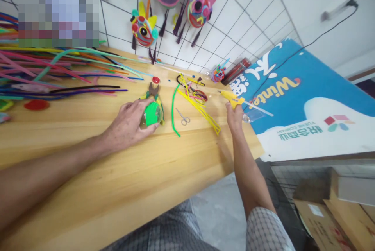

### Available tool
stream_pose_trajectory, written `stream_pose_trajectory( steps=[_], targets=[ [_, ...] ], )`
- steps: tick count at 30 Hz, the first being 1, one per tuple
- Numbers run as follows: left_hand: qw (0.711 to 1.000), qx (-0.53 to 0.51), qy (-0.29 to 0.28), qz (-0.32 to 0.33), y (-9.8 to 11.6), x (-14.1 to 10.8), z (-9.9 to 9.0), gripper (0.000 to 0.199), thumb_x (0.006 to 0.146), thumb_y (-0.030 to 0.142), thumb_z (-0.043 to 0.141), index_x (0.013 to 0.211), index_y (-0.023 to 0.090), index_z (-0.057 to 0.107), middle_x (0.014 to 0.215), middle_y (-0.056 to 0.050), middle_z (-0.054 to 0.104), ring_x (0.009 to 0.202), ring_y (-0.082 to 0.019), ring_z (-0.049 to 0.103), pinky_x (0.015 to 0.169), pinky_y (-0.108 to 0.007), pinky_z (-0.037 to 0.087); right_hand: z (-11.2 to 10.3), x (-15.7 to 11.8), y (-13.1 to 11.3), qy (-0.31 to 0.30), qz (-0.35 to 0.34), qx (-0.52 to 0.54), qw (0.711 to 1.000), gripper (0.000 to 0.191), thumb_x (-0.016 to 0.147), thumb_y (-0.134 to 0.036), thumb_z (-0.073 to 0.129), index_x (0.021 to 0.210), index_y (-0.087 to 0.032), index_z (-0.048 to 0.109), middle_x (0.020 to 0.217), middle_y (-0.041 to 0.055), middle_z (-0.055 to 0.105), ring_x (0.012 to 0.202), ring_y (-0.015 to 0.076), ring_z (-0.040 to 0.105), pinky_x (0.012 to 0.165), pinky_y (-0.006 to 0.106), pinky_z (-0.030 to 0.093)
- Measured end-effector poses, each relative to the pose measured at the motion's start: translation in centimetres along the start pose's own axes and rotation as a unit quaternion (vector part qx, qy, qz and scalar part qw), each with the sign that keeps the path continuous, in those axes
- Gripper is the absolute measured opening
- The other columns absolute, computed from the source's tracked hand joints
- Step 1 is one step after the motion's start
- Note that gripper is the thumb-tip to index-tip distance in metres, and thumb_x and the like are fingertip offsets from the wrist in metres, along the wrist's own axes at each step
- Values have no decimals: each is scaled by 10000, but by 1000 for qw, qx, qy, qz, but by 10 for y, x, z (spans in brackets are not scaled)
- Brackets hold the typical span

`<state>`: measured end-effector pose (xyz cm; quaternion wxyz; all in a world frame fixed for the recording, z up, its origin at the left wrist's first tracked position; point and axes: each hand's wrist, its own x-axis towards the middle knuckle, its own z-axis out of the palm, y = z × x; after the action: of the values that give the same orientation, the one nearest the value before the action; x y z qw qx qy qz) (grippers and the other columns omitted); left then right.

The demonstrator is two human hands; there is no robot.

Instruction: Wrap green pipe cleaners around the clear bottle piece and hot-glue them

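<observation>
In my left hand [131, 120] is a clear ball with a green patch [153, 113], held just above or on the wooden table [140, 180]; I cannot tell which. Partly behind the ball lie pliers [153, 90] with green and yellow handles. My right hand [234, 118] grips a yellow glue gun [233, 98], a whitish glue stick jutting from its back end. Between the hands are a green pipe cleaner [173, 110], small silver scissors [183, 117] and bent yellow pipe cleaners [202, 111]. Near those sits another pair of scissors with reddish handles [200, 95].
Many coloured pipe cleaners [64, 67] cover the table's far left. Decorated masks [143, 30] with tassels hang on a white grid wall. A small decorated ball [218, 74] stands at the back. A blue banner [293, 90] borders the right; cardboard boxes [319, 219] sit below.
</observation>
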<state>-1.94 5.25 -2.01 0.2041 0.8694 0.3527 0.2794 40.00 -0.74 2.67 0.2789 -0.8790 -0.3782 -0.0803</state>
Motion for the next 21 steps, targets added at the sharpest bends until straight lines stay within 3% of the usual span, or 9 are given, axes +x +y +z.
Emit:
stream_pose_trajectory(
  steps=[3, 6, 10, 13, 16, 21],
  targets=[
    [1000, -1, -3, 0, 0, 0, -1, 651, 993, 401, 609, 1548, 184, 346, 1481, -172, 576, 1402, -383, 545, 1225, -595, 380, 19, -1, 12, -25, 34, -46, 998, 455, 969, -351, 538, 1256, -20, 659, 1227, 299, 709, 1119, 343, 668, 934, 414, 495],
    [1000, 3, -12, -2, 0, 0, -1, 643, 1011, 405, 593, 1551, 168, 338, 1493, -173, 561, 1416, -366, 535, 1238, -575, 374, 26, -5, 20, -45, 33, -59, 997, 424, 961, -343, 557, 1227, -37, 681, 1225, 289, 715, 1110, 341, 678, 953, 419, 495],
    [1000, 8, -3, -1, 0, 1, 0, 654, 993, 414, 614, 1542, 181, 345, 1462, -174, 584, 1392, -364, 554, 1223, -575, 392, 11, -13, 28, -40, 13, -83, 996, 403, 918, -384, 652, 1153, -61, 699, 1245, 285, 699, 1180, 352, 643, 1025, 451, 474],
    [1000, 3, 0, 0, 1, 1, 0, 657, 987, 417, 611, 1534, 151, 362, 1466, -196, 583, 1392, -378, 555, 1223, -574, 390, -5, -26, 23, -14, -56, -83, 995, 347, 879, -367, 702, 1103, -102, 708, 1198, 243, 718, 1172, 334, 634, 1045, 462, 468],
    [1000, 4, 0, -4, 3, 1, -1, 639, 992, 408, 597, 1530, 152, 365, 1477, -197, 581, 1397, -376, 551, 1219, -573, 394, -10, -48, -2, -60, -141, -7, 988, 223, 895, -343, 669, 1006, -159, 729, 1032, 132, 757, 957, 250, 685, 923, 391, 515],
    [1000, 8, 7, 3, 1, 1, 1, 643, 990, 424, 593, 1533, 160, 373, 1459, -194, 597, 1383, -373, 568, 1214, -575, 403, 4, -91, -75, -258, -188, 66, 945, 148, 910, -324, 676, 870, -198, 740, 858, 12, 763, 803, 168, 680, 740, 273, 461]
  ],
)
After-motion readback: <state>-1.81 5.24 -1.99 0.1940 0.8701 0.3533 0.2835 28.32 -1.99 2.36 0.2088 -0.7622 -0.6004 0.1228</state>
